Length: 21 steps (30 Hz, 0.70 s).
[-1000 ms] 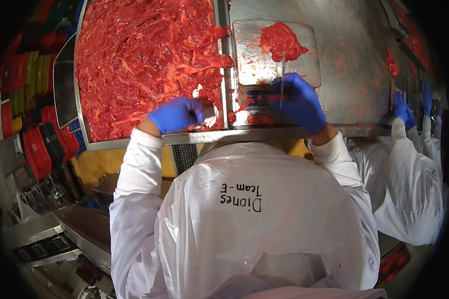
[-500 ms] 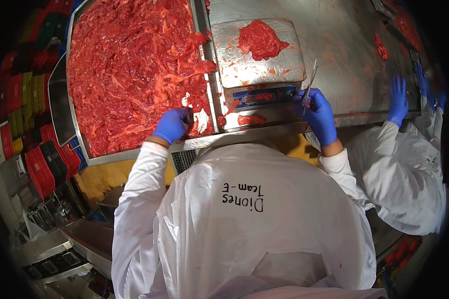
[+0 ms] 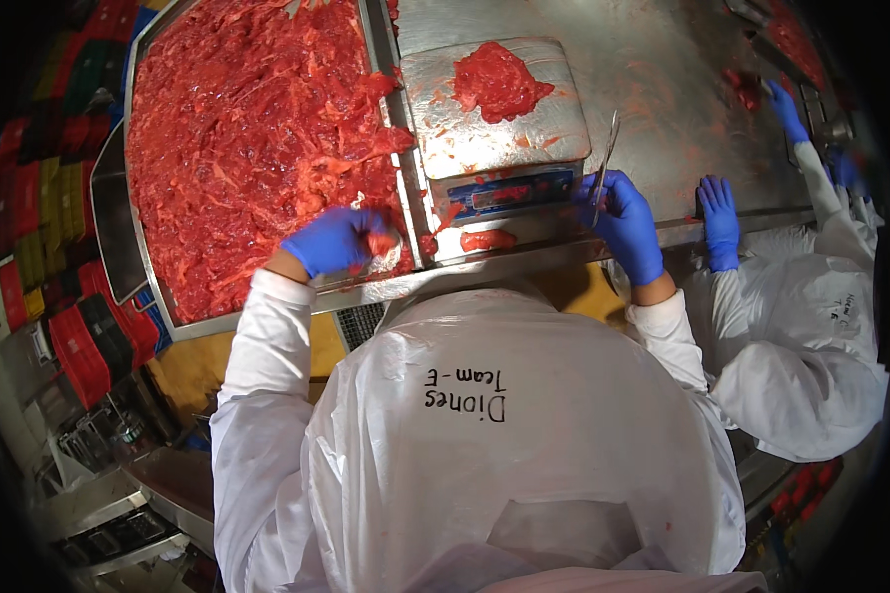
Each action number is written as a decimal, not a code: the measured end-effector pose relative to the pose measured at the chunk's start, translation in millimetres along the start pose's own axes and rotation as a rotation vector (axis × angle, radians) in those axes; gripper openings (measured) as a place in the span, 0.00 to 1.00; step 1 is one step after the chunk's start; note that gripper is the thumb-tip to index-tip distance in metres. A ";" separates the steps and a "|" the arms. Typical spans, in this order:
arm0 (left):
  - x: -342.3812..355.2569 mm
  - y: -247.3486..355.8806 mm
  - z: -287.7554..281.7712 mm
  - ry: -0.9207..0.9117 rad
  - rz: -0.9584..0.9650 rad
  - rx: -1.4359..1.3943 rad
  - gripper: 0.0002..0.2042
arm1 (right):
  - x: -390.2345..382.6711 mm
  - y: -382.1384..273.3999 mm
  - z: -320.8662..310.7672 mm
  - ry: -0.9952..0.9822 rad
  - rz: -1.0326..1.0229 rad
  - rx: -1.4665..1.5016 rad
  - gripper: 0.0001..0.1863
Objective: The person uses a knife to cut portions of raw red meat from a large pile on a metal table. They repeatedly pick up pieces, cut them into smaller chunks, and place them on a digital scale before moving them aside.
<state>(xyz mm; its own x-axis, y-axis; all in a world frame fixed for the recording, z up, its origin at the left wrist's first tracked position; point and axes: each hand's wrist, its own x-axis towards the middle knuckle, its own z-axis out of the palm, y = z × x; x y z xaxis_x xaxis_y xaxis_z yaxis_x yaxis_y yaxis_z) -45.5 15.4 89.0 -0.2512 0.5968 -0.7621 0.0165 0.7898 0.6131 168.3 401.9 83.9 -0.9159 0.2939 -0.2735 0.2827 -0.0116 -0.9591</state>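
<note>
Left hand [image 3: 338,240], left of centre, clenched on a bit of meat [image 3: 379,243] at tray [image 3: 140,267] edge. Right hand [image 3: 627,219], right of centre, gripping knife [image 3: 606,160] beside scale [image 3: 494,148].

Blue gloves [image 3: 628,222], red minced meat [image 3: 257,148], silver scale [image 3: 494,119], white coat [image 3: 485,445].

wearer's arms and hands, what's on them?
Both hands wear blue disposable gloves: left hand, right hand. Both forearms are in long white sleeves with gathered cuffs at the wrist. A translucent plastic apron with dark handwriting covers the torso. No cables or wristbands visible.
</note>
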 end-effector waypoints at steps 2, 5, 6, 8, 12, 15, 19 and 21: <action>-8.1 50.8 -14.5 0.030 0.151 -0.256 0.12 | 3.8 -2.9 -0.1 0.008 0.027 0.052 0.16; 8.4 104.7 -5.3 0.078 0.493 -0.775 0.11 | 13.2 -5.3 9.7 -0.011 0.040 0.047 0.14; 16.4 114.9 -4.3 0.074 0.551 -0.986 0.12 | 14.2 -5.8 13.8 -0.015 0.044 0.031 0.13; 53.4 83.0 -11.8 0.651 0.467 -0.196 0.13 | 10.0 -17.5 23.0 -0.022 -0.042 -0.109 0.11; 48.2 9.2 -31.1 0.802 0.291 -0.284 0.12 | 0.7 -6.4 0.6 0.090 0.126 0.022 0.10; 33.3 -23.3 -27.8 0.752 0.149 -0.318 0.10 | -5.1 9.0 -13.7 0.298 0.203 0.403 0.08; 34.6 54.4 -18.8 1.009 0.561 0.213 0.13 | -13.8 12.3 6.9 -0.044 0.005 -0.064 0.08; 54.2 95.7 -11.7 1.032 0.787 0.303 0.12 | -12.0 5.2 47.4 -0.324 0.077 -0.125 0.15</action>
<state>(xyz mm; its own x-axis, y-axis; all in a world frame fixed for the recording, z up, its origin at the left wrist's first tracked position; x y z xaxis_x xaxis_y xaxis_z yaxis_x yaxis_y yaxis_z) -68.9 121.6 108.8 -0.6865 0.6319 0.3598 0.6739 0.3669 0.6413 167.3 353.0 78.8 -0.9278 -0.0219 -0.3724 0.3686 0.1007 -0.9241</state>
